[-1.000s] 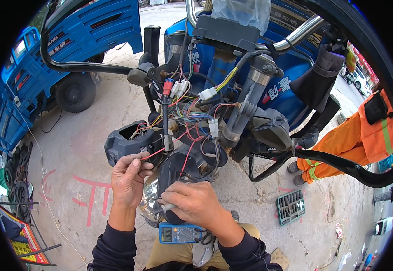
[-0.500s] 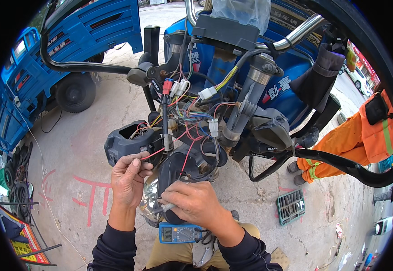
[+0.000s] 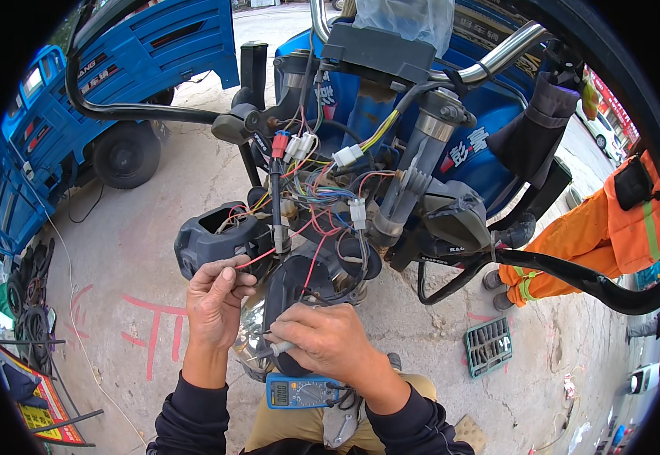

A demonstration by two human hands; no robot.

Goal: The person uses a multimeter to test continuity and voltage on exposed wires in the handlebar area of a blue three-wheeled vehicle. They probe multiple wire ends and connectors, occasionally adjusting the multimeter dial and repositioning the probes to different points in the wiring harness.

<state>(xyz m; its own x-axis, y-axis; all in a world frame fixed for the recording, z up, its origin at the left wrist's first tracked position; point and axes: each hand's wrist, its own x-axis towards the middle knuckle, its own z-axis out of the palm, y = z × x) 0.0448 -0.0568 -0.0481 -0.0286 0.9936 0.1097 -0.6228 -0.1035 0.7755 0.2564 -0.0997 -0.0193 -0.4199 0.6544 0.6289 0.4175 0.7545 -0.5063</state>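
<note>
My left hand (image 3: 216,297) pinches the end of a thin red wire (image 3: 263,258) between thumb and fingertips. The wire runs up to a tangled wiring harness (image 3: 321,193) with white plug connectors (image 3: 348,156) at the vehicle's front. My right hand (image 3: 321,337) is closed on a slim grey-handled pointed tool (image 3: 280,349), its thin tip pointing left over the headlight (image 3: 249,334). Part of the tool is hidden by the fingers. Just below, a blue multimeter (image 3: 300,391) rests at my lap, black leads bunched at its right side.
A black plastic housing (image 3: 216,239) hangs left of the harness. Black tubular guard bars (image 3: 573,274) curve around both sides. On the concrete at right lies a green compartment tray (image 3: 488,347). A person in orange workwear (image 3: 595,227) stands beyond; a blue cargo vehicle (image 3: 140,53) is at left.
</note>
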